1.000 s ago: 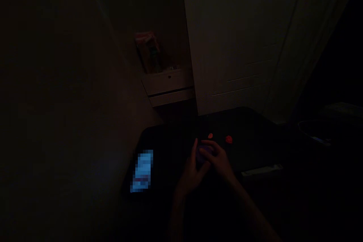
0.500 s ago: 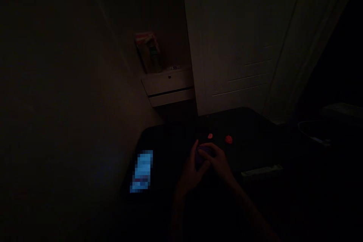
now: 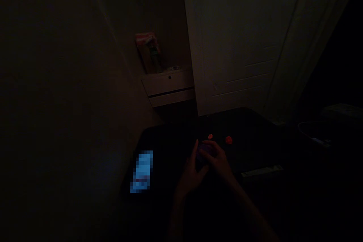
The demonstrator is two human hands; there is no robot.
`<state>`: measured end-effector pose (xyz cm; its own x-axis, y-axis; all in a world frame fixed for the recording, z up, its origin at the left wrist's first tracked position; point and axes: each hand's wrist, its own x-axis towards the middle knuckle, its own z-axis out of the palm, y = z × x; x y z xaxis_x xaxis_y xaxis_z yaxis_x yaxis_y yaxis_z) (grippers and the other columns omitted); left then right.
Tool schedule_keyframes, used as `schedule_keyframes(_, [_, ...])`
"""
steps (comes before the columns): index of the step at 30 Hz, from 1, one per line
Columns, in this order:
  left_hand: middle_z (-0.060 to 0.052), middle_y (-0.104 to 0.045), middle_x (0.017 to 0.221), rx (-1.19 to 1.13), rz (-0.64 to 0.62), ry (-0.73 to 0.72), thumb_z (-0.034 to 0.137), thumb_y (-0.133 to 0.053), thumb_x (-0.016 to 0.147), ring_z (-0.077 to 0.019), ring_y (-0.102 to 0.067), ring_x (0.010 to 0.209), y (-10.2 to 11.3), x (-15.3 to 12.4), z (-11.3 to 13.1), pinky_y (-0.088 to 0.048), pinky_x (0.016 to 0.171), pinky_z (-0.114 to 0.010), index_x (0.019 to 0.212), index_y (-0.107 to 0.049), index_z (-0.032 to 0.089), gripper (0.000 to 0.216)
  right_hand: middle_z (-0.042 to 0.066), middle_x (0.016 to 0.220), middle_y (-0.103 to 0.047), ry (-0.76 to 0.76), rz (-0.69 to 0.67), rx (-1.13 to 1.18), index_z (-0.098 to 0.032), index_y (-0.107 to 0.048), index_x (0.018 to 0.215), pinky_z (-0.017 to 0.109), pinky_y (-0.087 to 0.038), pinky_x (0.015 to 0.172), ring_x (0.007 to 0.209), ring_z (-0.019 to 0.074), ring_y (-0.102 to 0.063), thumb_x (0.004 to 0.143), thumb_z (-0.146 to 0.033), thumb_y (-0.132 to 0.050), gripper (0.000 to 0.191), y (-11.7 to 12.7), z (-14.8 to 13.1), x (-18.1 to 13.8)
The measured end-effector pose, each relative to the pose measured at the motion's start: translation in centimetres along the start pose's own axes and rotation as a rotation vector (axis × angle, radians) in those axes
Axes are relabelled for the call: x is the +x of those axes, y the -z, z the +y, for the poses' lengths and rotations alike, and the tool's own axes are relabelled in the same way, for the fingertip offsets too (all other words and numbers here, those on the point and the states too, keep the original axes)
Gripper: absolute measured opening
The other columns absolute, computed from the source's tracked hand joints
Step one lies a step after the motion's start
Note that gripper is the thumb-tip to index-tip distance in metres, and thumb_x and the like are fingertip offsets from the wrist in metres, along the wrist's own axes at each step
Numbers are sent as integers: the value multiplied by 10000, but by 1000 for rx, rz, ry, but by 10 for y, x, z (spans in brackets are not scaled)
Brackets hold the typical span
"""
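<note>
Between my two hands is a small dark purple lump [image 3: 204,149]; the room is too dark to make out its kind. My left hand [image 3: 193,170] cups it from the left and below, its fingers curled up along the side. From the right, my right hand [image 3: 218,159] closes on it, with fingers over the top and front. Just beyond the fingertips lies a small pinkish-orange piece [image 3: 210,136] on the dark table [image 3: 170,147]. Farther right sits a small red lump [image 3: 228,140].
A lit phone screen [image 3: 142,172], blurred into blocks, lies at the table's left. Behind stand a white drawer unit [image 3: 170,85] with a red-topped bag [image 3: 149,51] on it, and a pale panelled door [image 3: 235,45]. A pale strip [image 3: 262,171] lies at the right.
My right fingers have shifted slightly on the purple lump, and my left thumb is a little lower. Both hands stay around it; the other pieces are where they were.
</note>
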<state>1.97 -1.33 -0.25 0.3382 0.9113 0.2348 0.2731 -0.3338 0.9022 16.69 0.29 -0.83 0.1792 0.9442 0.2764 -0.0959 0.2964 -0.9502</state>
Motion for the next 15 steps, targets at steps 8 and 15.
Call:
schedule_keyframes(8, [-77,-372,1623,21,-11,-19,194,-641,858,-293,-354,1489,-1,2,-8,-256,1246,-507,1592,-269,281,828,56,981,-768,-18,-16,-5,-223,-699,1041,367,-573,816,915,256,-726,779,-406,-764,326,-1,-6,-2])
schedule_keyframes(15, [-74,-307,1654,-29,-18,-39,185,-622,870,-276,-307,1515,2,1,1,-242,1258,-490,1598,-237,274,829,48,968,-774,-51,-45,31,-227,-720,1040,370,-578,807,901,260,-726,776,-426,-780,336,0,-4,-2])
